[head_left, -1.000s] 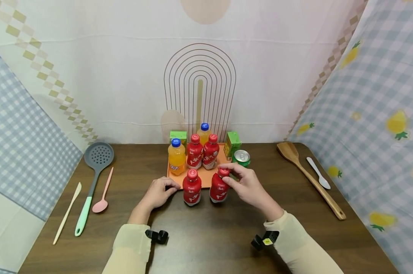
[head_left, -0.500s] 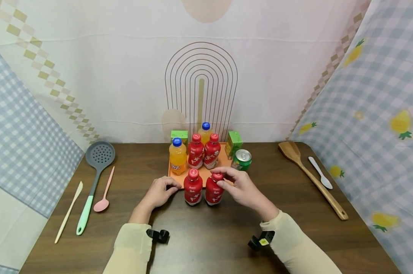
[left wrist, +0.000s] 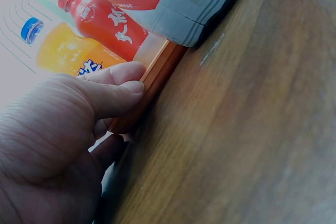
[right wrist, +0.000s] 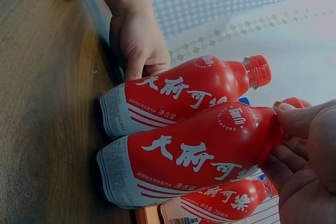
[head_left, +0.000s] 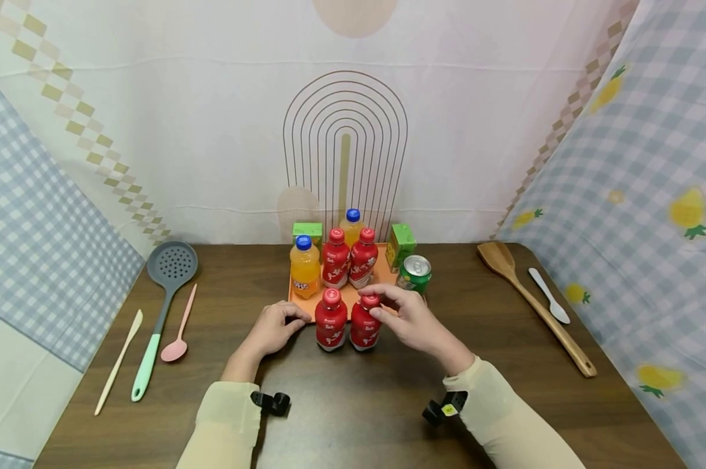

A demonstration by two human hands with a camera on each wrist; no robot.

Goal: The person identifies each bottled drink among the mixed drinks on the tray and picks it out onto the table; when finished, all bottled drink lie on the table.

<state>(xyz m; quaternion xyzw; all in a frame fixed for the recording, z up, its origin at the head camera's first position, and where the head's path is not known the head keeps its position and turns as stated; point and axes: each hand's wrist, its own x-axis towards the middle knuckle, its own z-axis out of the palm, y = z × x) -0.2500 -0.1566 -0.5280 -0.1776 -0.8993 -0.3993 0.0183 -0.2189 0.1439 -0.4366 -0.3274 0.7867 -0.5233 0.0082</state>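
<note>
My right hand [head_left: 408, 320] holds a red cola bottle [right wrist: 184, 156] around its neck and cap, thumb on one side and fingers on the other. The bottle is upright on the table in front of the tray, close beside a second red bottle [head_left: 331, 322]. At the front left corner of the orange tray [left wrist: 157, 72], my left hand [left wrist: 68, 119] pinches the rim between thumb and fingers. On the tray stand two more red bottles [head_left: 335, 260] and an orange soda bottle [head_left: 304, 270] with a blue cap. Another orange soda bottle [head_left: 352, 225] is partly hidden behind them.
Green drink cartons [head_left: 401, 246] stand at the tray's back corners, and a green can [head_left: 414, 273] at its right side. A slotted turner [head_left: 171, 266], pink spoon [head_left: 174, 350] and cream knife [head_left: 118, 365] lie left. A wooden spatula [head_left: 535, 309] and white spoon [head_left: 549, 296] lie right.
My right hand has moved the red bottle left, up close to the other front red bottle. More of the green can shows now. My left hand has stayed at the tray corner.
</note>
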